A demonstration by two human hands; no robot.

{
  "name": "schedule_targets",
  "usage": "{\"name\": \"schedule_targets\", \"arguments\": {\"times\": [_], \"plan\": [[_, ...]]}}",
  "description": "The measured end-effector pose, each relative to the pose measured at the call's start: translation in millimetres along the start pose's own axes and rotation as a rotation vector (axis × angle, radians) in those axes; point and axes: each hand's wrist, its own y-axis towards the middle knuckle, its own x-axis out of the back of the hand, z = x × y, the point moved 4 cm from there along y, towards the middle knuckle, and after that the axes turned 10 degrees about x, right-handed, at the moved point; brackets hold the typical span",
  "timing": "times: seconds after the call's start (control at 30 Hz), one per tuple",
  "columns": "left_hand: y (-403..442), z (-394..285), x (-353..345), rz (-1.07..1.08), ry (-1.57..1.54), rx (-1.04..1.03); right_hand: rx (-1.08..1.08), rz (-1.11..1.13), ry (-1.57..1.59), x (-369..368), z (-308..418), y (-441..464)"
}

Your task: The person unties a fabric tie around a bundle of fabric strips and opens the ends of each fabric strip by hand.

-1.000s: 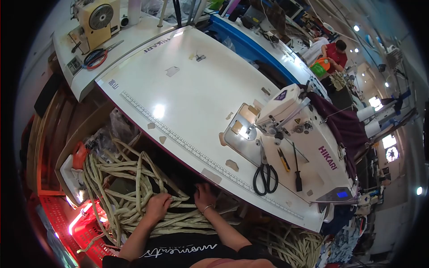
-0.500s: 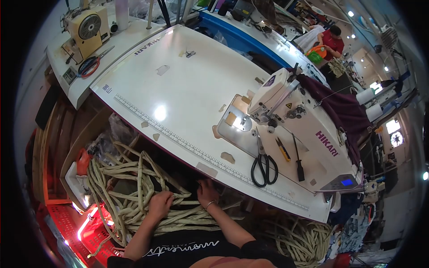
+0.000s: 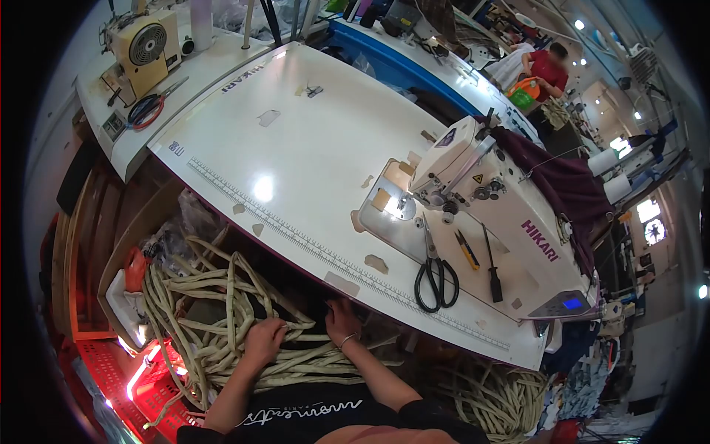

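A tangled heap of pale green fabric strips [image 3: 214, 325] lies across my lap, below the front edge of the sewing table. My left hand [image 3: 265, 340] rests in the heap, its fingers curled and closed on a fabric strip. To its right, my right hand [image 3: 342, 324], with a bracelet at the wrist, reaches to the shadow under the table edge. Its fingers look bent together, and what they hold is hidden in the dark. Strips pass between and below both hands.
A white sewing machine [image 3: 503, 207] stands on the white table [image 3: 296, 148]. Black scissors [image 3: 436, 281], a yellow cutter [image 3: 467, 251] and a screwdriver [image 3: 494, 270] lie beside it. More strips [image 3: 503, 399] are piled at lower right. A red basket [image 3: 111, 377] sits at left. A person [image 3: 547, 70] works far behind.
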Motion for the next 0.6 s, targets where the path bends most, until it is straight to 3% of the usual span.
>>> {"name": "schedule_targets", "arguments": {"times": [0.6], "plan": [[1.4,0.4,4.1,0.015,-0.052,-0.01,-0.001,0.04,-0.017,-1.0,6.8,5.9]]}}
